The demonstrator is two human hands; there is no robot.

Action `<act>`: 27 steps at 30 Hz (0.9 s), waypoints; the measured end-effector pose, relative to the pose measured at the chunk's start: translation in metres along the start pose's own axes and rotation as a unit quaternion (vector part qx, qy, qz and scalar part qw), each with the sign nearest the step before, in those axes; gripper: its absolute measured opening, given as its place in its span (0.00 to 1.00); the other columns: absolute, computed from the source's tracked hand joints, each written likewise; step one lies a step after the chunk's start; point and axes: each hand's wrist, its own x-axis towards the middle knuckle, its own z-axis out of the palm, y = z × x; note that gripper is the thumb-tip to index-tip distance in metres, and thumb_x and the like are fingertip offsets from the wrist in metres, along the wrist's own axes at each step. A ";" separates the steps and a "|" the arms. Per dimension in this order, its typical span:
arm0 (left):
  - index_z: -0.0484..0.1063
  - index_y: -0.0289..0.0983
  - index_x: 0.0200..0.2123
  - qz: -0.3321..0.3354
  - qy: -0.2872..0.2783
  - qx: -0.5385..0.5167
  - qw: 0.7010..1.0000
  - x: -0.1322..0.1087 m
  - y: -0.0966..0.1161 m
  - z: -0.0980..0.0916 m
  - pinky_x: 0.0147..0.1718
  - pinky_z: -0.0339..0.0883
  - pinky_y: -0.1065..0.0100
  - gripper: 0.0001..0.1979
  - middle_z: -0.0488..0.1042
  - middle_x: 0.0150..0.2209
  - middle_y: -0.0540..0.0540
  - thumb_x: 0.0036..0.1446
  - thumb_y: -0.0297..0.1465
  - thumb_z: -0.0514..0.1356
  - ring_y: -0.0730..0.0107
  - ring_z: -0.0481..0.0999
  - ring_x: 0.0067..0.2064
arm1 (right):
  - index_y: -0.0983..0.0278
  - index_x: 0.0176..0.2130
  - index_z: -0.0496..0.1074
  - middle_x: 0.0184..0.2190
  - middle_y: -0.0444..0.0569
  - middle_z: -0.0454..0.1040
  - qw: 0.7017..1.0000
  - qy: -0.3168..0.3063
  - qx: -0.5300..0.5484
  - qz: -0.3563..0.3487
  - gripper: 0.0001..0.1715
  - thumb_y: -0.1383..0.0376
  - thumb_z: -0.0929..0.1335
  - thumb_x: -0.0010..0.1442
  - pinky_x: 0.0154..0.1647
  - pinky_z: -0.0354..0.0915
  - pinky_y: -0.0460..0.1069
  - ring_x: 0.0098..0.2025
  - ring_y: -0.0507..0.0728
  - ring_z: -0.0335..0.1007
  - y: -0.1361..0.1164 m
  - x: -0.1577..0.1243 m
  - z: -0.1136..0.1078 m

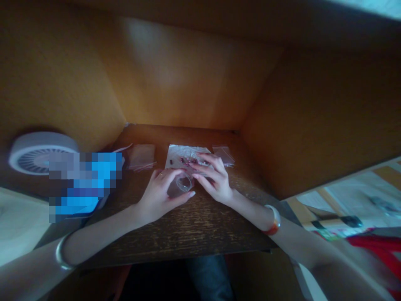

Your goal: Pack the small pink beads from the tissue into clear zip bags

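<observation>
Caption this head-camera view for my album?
Left hand cups a clear plastic container; right hand reaches red beads on white paper.

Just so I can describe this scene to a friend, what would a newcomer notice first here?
The eye goes to the middle of the dark wooden desk, where the left hand curls around a small clear plastic item and the right hand sits over crumpled white paper dotted with dark red beads. Further left, a pixelated bright blue patch stands out beside a round white vented disc.
</observation>
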 end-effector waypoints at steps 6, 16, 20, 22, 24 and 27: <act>0.65 0.40 0.49 -0.047 0.058 -0.017 0.997 0.002 0.001 -0.002 0.50 0.63 0.52 0.19 0.76 0.46 0.43 0.56 0.37 0.62 0.59 0.75 0.47 | 0.56 0.38 0.80 0.56 0.48 0.68 0.990 -0.105 -0.078 0.047 0.09 0.67 0.69 0.59 0.56 0.62 0.63 0.60 0.65 0.60 0.024 0.002 0.011; 0.64 0.40 0.50 -0.041 0.036 -0.025 0.998 0.001 0.000 -0.002 0.50 0.62 0.52 0.21 0.76 0.46 0.43 0.55 0.37 0.63 0.58 0.74 0.48 | 0.60 0.33 0.78 0.49 0.51 0.72 0.990 -0.096 -0.074 0.066 0.06 0.69 0.70 0.57 0.53 0.65 0.60 0.55 0.64 0.65 0.034 0.001 0.020; 0.64 0.40 0.51 -0.031 0.015 -0.009 0.999 0.001 0.001 -0.002 0.50 0.60 0.50 0.24 0.76 0.45 0.43 0.53 0.39 0.64 0.56 0.74 0.47 | 0.57 0.36 0.78 0.47 0.49 0.73 0.997 -0.008 -0.035 0.072 0.07 0.64 0.68 0.61 0.53 0.64 0.60 0.53 0.62 0.66 0.022 0.002 0.013; 0.64 0.40 0.51 -0.027 0.004 -0.002 1.000 0.001 0.000 -0.002 0.49 0.59 0.50 0.24 0.76 0.46 0.43 0.54 0.40 0.64 0.56 0.74 0.48 | 0.55 0.38 0.78 0.46 0.48 0.73 0.995 0.047 -0.028 0.083 0.08 0.61 0.67 0.62 0.53 0.63 0.61 0.51 0.61 0.66 0.012 0.001 0.006; 0.64 0.40 0.50 -0.024 -0.006 0.004 1.000 0.002 0.000 -0.001 0.50 0.59 0.50 0.23 0.76 0.46 0.43 0.54 0.40 0.64 0.56 0.74 0.48 | 0.54 0.39 0.78 0.45 0.48 0.73 0.996 0.067 -0.017 0.056 0.08 0.60 0.67 0.62 0.53 0.62 0.60 0.50 0.61 0.67 0.001 -0.001 -0.001; 0.65 0.41 0.49 -0.020 -0.016 0.014 1.000 0.002 -0.001 0.001 0.50 0.59 0.51 0.21 0.76 0.46 0.44 0.55 0.41 0.63 0.57 0.74 0.48 | 0.52 0.38 0.78 0.45 0.46 0.73 0.999 0.039 0.007 -0.016 0.08 0.58 0.67 0.62 0.52 0.63 0.59 0.50 0.60 0.67 -0.010 -0.005 -0.006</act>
